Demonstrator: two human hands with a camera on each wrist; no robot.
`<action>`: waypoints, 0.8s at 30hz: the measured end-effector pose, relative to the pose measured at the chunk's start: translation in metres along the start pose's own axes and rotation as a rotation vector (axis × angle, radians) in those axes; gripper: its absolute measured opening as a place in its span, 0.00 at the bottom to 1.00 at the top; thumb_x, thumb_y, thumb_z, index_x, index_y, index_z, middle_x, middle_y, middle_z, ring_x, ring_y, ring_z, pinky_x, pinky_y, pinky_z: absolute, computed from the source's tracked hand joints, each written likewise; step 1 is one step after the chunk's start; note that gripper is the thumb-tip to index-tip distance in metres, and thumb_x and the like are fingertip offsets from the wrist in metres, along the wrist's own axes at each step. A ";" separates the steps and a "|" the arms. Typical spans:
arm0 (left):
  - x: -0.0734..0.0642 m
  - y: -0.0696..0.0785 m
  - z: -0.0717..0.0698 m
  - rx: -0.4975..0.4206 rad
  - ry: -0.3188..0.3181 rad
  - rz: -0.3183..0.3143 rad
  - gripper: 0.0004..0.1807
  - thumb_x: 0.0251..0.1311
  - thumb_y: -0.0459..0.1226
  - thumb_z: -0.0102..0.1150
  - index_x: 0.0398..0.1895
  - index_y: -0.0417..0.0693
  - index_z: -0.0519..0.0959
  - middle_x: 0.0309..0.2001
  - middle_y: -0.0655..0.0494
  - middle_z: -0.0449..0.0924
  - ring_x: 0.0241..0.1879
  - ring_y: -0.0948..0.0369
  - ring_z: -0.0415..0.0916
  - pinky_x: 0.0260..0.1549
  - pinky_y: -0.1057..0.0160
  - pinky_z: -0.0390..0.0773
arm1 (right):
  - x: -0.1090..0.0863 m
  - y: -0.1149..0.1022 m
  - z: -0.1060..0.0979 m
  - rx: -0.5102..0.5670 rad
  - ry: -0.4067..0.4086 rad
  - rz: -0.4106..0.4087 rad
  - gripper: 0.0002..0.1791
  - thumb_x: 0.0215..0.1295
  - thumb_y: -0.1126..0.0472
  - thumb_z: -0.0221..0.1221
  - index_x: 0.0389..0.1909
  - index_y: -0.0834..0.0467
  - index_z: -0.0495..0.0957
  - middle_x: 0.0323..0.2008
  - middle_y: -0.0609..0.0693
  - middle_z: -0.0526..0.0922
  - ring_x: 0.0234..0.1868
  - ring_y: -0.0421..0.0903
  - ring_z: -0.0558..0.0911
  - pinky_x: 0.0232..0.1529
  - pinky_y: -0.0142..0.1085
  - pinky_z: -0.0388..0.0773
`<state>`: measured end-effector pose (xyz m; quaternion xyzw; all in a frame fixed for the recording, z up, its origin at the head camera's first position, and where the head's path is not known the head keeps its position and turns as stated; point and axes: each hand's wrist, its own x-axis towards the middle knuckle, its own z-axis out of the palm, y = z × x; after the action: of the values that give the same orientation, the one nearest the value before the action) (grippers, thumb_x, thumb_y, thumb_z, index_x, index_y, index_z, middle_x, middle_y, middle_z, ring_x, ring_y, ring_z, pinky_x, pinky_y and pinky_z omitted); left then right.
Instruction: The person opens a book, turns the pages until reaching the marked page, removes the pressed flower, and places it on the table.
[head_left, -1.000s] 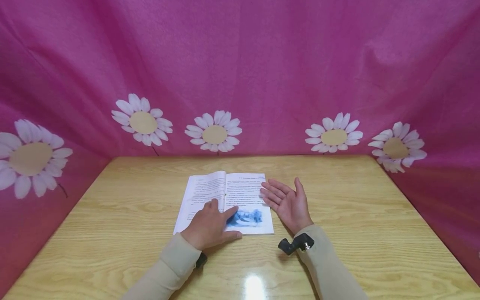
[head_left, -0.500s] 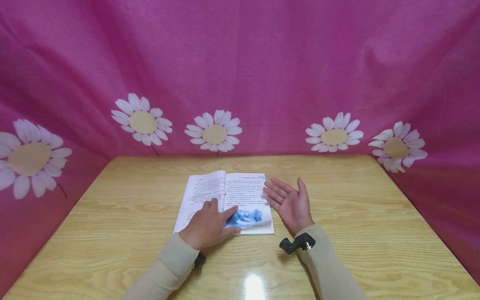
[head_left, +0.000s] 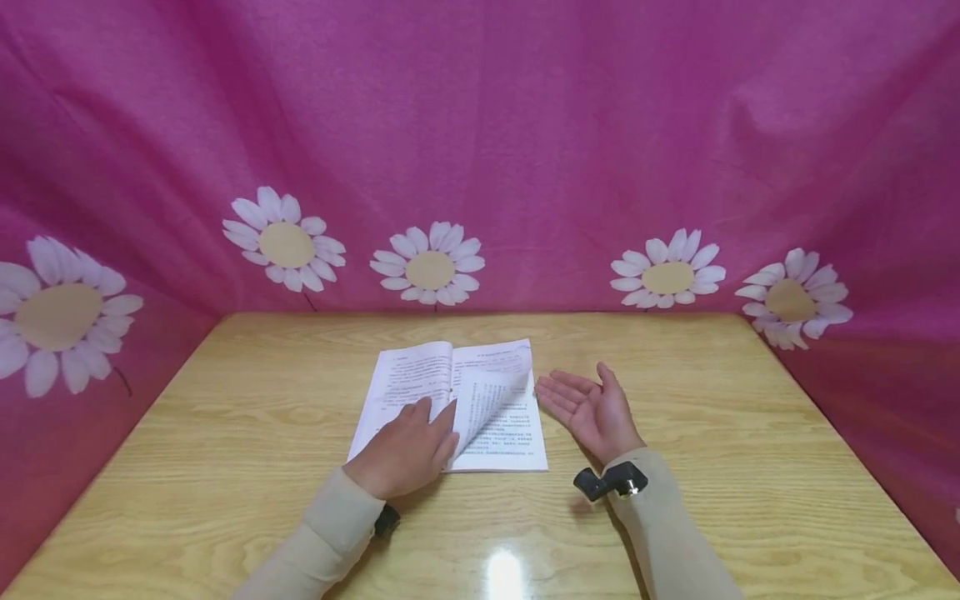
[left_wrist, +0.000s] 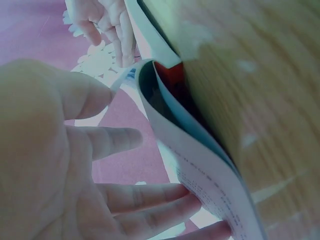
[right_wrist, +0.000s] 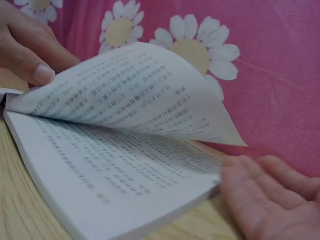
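An open book (head_left: 405, 375) with printed text lies on the wooden table. My left hand (head_left: 401, 446) is over its lower left part, thumb and index finger pinching the lower edge of a lifted page (head_left: 487, 400). That page (right_wrist: 130, 90) curls up and leftward in the right wrist view, baring printed text beneath. In the left wrist view the other fingers of the left hand (left_wrist: 50, 140) reach out along the left-hand pages. My right hand (head_left: 596, 412), palm up with fingers extended, rests beside the book's right edge and holds nothing.
The wooden table (head_left: 750, 467) stretches out around the book. Behind it and at both sides hangs a pink cloth (head_left: 525, 150) with large white daisies. A black wrist mount (head_left: 611, 481) sits on the right sleeve.
My left hand has lifted the right-hand page by its lower corner and folded it up and leftward, covering the blue picture. My right hand has shifted slightly right.
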<state>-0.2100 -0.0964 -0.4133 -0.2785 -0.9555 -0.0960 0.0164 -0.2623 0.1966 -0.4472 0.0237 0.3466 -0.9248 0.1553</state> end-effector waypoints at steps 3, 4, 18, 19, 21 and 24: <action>-0.001 -0.002 -0.001 -0.012 -0.004 -0.005 0.30 0.73 0.49 0.39 0.71 0.44 0.61 0.58 0.33 0.68 0.55 0.44 0.68 0.51 0.46 0.73 | 0.000 0.000 0.003 -0.028 -0.059 0.075 0.47 0.73 0.35 0.35 0.72 0.72 0.43 0.71 0.72 0.49 0.70 0.63 0.58 0.66 0.48 0.61; -0.001 -0.002 -0.001 -0.013 0.002 0.000 0.30 0.72 0.49 0.40 0.71 0.44 0.62 0.56 0.35 0.69 0.51 0.45 0.69 0.48 0.47 0.74 | 0.000 0.000 0.005 -0.042 -0.078 0.096 0.48 0.73 0.34 0.35 0.72 0.73 0.44 0.71 0.72 0.49 0.70 0.63 0.58 0.66 0.48 0.60; 0.001 -0.001 -0.005 -0.069 -0.094 -0.052 0.45 0.61 0.71 0.34 0.75 0.55 0.57 0.59 0.40 0.67 0.53 0.50 0.68 0.53 0.50 0.72 | 0.000 0.011 0.029 -0.141 -0.130 0.129 0.51 0.70 0.30 0.31 0.72 0.72 0.43 0.72 0.69 0.49 0.71 0.60 0.55 0.67 0.48 0.58; 0.001 -0.002 -0.006 -0.080 -0.099 -0.055 0.46 0.60 0.72 0.33 0.75 0.55 0.57 0.60 0.40 0.67 0.54 0.50 0.68 0.54 0.50 0.71 | -0.001 0.012 0.030 -0.145 -0.129 0.129 0.51 0.70 0.30 0.32 0.73 0.71 0.44 0.72 0.68 0.50 0.72 0.59 0.55 0.67 0.48 0.57; 0.002 -0.002 -0.006 -0.106 -0.102 -0.058 0.47 0.60 0.73 0.32 0.74 0.54 0.58 0.61 0.40 0.67 0.55 0.50 0.68 0.55 0.50 0.70 | -0.001 0.014 0.033 -0.153 -0.149 0.128 0.51 0.69 0.29 0.31 0.73 0.70 0.44 0.73 0.66 0.49 0.72 0.59 0.55 0.68 0.49 0.56; 0.003 -0.003 -0.007 -0.137 -0.101 -0.065 0.47 0.61 0.72 0.32 0.74 0.53 0.60 0.63 0.39 0.66 0.58 0.49 0.68 0.58 0.49 0.68 | -0.001 0.019 0.037 -0.169 -0.179 0.117 0.51 0.68 0.28 0.32 0.74 0.68 0.45 0.73 0.65 0.50 0.72 0.58 0.56 0.68 0.48 0.58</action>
<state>-0.2142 -0.0992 -0.4065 -0.2523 -0.9548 -0.1476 -0.0541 -0.2535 0.1591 -0.4311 -0.0518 0.4061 -0.8800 0.2409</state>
